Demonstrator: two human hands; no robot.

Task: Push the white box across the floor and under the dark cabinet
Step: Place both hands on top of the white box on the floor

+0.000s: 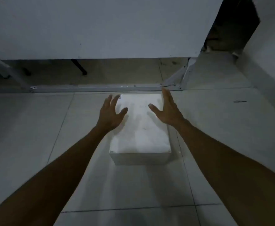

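The white box [140, 132] lies lengthwise on the tiled floor, its far end close to a metal floor rail [92, 88]. Above and behind the rail hangs the cabinet [92, 26], a large grey panel in this dim light, with a shadowed gap beneath it. My left hand [111, 113] hovers over the box's far left edge, fingers spread and holding nothing. My right hand [166, 110] is over the far right edge, also spread with the thumb pointing inward. Whether either palm touches the lid is unclear.
Thin dark legs [79, 66] stand in the gap under the cabinet at left. A slanted metal bracket [177, 79] meets the rail at right, beside a wall [267, 66] with a dark opening [232, 25] above. Grey floor tiles [27, 128] spread all around.
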